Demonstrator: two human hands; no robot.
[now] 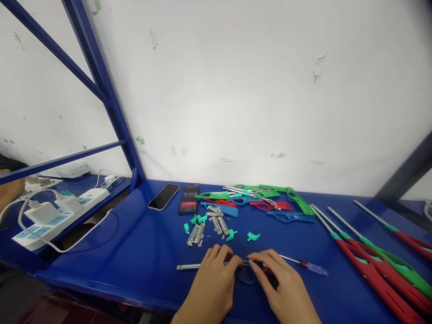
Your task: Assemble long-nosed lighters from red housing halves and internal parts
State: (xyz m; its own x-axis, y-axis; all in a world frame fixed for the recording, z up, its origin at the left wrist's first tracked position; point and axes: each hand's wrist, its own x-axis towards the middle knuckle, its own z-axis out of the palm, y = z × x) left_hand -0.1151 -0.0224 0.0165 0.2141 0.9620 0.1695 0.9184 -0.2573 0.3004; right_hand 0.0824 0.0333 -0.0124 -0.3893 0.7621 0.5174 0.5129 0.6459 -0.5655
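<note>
Both hands are bent over a blue gas lighter (245, 276) lying low at the front of the table. Its silver tube (188, 267) sticks out to the left. My left hand (216, 276) curls its fingers around the middle of the lighter. Just right of it, my right hand (278, 283) has thumb and forefinger close together on the lighter's handle part; the fingers hide most of what lies under them. A screwdriver (313, 267) with a red and purple handle lies beside my right hand. Teal triggers (253, 236) and clear fuel tanks (216, 225) lie beyond the hands.
Green, red and blue lighter shells (273, 205) and metal tubes are piled along the wall. Whole long lighters (374, 270) lie at right. A phone (164, 196) and a dark, blurred flat item (189, 199) lie at back left. A power strip (64, 216) with cables stands at left.
</note>
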